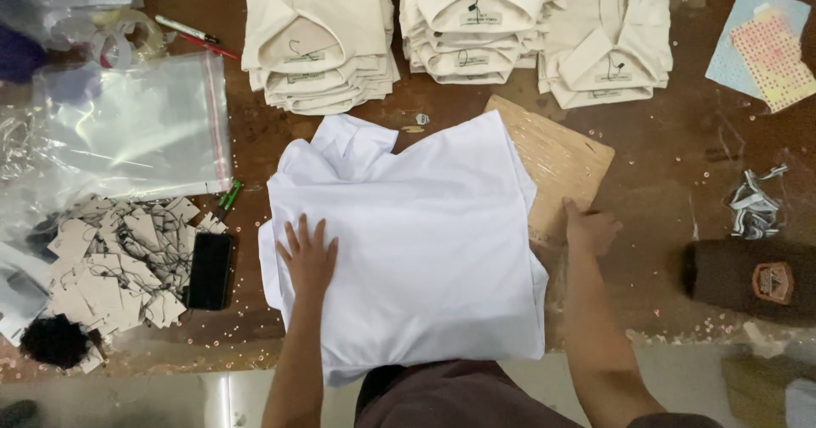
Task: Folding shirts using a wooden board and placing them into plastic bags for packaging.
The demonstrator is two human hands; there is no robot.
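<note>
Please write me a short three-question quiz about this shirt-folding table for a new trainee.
1. True or false: the left hand lies flat on the white shirt.
2. What does the right hand touch? A) the black phone B) the wooden board C) the clear plastic bags
3. How many stacks of folded cream shirts lie at the far edge of the table?

Key
1. True.
2. B: it grips the edge of the wooden board that sticks out from under the shirt.
3. Three: the left stack, the middle stack and the right stack.
</note>
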